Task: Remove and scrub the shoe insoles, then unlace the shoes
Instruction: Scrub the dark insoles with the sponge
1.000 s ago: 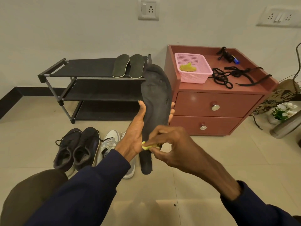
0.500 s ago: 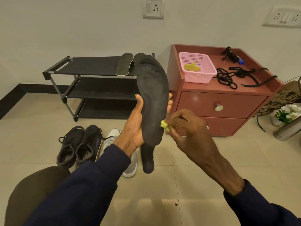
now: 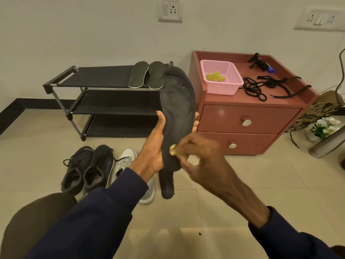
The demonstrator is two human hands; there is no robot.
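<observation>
Above the shoes (image 3: 89,165) on the floor: left hand (image 3: 154,152) grips black insole (image 3: 177,109) upright, face exposed for scrubbing; right hand (image 3: 203,163) pinches yellow pad (image 3: 172,147) against it.

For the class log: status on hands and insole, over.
Left hand grips black insole upright. Right hand pinches yellow scrubber against its lower half. Nothing in the way; laced black shoes sit on floor.

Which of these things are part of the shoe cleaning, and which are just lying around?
In use: black insole in the left hand, yellow pad pinched by the right hand, black shoes, grey shoes, loose laces.
Lying about: white flowers, paper bag, wall socket.
</observation>
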